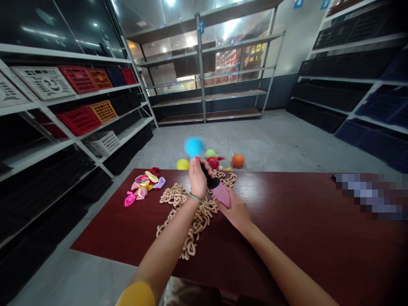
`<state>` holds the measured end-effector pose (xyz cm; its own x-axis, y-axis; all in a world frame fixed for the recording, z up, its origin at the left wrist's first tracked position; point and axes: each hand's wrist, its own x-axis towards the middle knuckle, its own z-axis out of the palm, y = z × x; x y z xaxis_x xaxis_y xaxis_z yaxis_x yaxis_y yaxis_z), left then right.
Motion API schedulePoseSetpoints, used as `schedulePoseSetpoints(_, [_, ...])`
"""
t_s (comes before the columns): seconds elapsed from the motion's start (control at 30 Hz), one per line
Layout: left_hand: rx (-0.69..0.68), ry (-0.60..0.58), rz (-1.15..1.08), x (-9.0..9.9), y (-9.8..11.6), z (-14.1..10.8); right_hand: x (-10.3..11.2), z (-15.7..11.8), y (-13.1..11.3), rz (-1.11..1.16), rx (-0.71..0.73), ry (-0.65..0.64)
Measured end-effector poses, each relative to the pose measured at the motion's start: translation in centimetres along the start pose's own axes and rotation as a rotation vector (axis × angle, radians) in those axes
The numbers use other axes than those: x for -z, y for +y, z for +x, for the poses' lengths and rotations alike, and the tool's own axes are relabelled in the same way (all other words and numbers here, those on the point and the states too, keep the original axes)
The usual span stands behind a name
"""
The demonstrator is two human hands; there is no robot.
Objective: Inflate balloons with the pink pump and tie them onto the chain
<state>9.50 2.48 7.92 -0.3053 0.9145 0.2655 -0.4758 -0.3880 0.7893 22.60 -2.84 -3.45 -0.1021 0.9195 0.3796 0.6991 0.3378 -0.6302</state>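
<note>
Gripping pump above dark-red worktop: both hands. Beyond worktop: grey floor, rack, blue tag not clearly legible.

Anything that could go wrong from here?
The blue balloon might slip loose: its neck is hidden at the left hand, so its seating on the pump can't be checked. The left arm crosses over the tan curly pieces and could brush some aside. A few flat balloons lie near the table's far edge and might fall.
</note>
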Motion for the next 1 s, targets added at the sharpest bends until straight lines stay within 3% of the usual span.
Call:
schedulePoseSetpoints(0.17, [0.016,0.009,0.038,-0.3,-1.2,-0.9,0.0,0.0,0.1,0.009,0.0,0.003])
schedulePoseSetpoints(0.43, [-0.07,0.012,0.052,1.2,1.4,1.3,-0.1,-0.1,-0.4,0.035,0.067,-0.051])
schedulePoseSetpoints(0.6, [-0.069,-0.027,0.036,0.9,1.9,1.8,-0.1,0.0,-0.5,0.049,0.06,-0.036])
schedulePoseSetpoints(1.0, [0.01,-0.024,0.072,0.4,-0.6,-1.2,-0.2,-0.1,-0.1,0.026,0.057,0.011])
